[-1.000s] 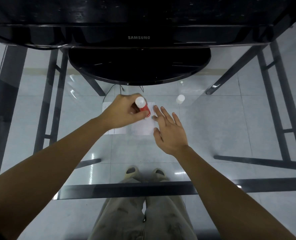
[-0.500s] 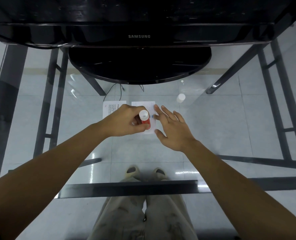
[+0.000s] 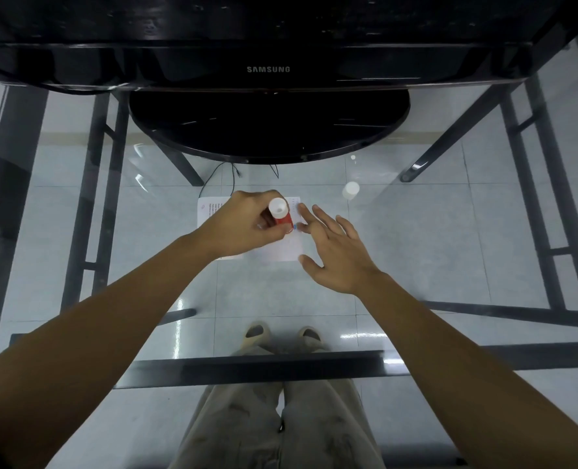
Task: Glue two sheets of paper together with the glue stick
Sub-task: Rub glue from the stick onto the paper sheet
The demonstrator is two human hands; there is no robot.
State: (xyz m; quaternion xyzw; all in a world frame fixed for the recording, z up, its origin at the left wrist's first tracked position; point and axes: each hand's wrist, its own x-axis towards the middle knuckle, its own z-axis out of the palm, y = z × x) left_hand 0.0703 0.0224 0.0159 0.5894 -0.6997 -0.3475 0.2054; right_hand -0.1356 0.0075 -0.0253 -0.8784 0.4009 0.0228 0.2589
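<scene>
Left hand (image 3: 247,225) fingers pinch glue stick (image 3: 282,216) on paper (image 3: 281,252); right hand (image 3: 335,252) fingers spread

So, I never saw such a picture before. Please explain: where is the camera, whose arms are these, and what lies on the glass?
There is no machine here. The camera sits on a person's head and looks forward and down, so the two bare arms are that person's own. The left hand has its grip on a red glue stick, held over two sheets of paper that lie side by side. The right hand is open, with its fingertips at the right edge of the paper. The sheets lie on a glass table, so the floor and the person's feet show through it. The small white cap stands to the right. A black Samsung screen stands behind.
</scene>
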